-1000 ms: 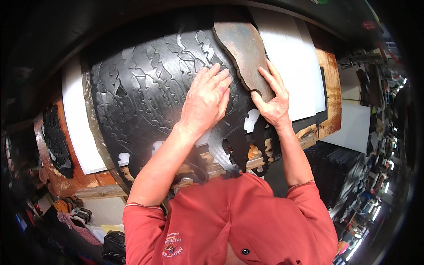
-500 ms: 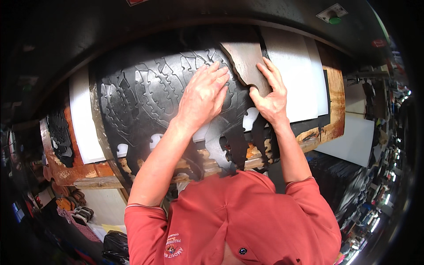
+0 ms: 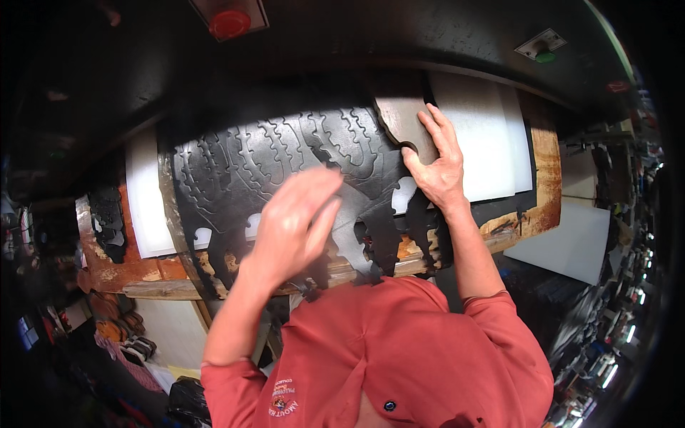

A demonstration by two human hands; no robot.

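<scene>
My right hand (image 3: pixel 441 171) grips the near end of a brown cutting die (image 3: pixel 405 118) with a wavy left edge, thumb on one side and fingers on the other. The die lies on a black leather-like sheet (image 3: pixel 242 187), its far end in shadow under the dark overhead beam. Several curved, notched outlines are cut into the sheet to the die's left. My left hand (image 3: pixel 292 221), blurred by motion, is over the sheet's near part, holding nothing, fingers stretched and thumb apart. Cut-out strips of the sheet (image 3: pixel 348 239) hang over the table's near edge.
White sheets (image 3: pixel 471 143) lie under the black one on a worn wooden table (image 3: pixel 546 178). Low across the far side runs a dark machine beam (image 3: pixel 321 43), with a red button (image 3: pixel 230 25) and a green button (image 3: pixel 544 55). Black scraps (image 3: pixel 108 221) lie at left.
My left hand has left the cut outlines and moved back toward me and to the left. My right hand stays on the cutting die. The view has shifted, showing more of the beam.
</scene>
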